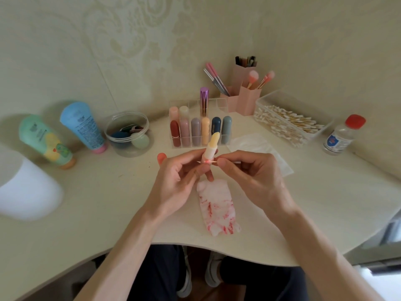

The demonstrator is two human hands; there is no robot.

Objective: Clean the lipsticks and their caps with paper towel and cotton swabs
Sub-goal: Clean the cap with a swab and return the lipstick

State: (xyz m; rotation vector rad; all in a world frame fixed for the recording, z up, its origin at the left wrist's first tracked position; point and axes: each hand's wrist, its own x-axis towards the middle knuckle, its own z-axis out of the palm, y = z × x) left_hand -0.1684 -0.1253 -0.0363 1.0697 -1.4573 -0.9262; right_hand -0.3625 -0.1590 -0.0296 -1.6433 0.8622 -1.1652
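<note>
My left hand (182, 172) grips the base of an uncapped pale yellow lipstick (212, 144), held upright above the table. My right hand (249, 170) pinches a cotton swab (209, 162) whose pink-stained tip lies against the lipstick's lower collar. Below the hands lies a paper towel (217, 211) smeared with red streaks. An orange cap (161, 157) stands on the table just left of my left hand. A clear organizer (199, 129) behind holds several capped lipsticks.
A clear box of cotton swabs (286, 122) and a red-capped bottle (342, 135) stand at the right. A clean folded tissue (260, 148) lies behind my right hand. Two tubes (84, 127), a round tub (128, 133) and pink brush holders (245, 94) line the back.
</note>
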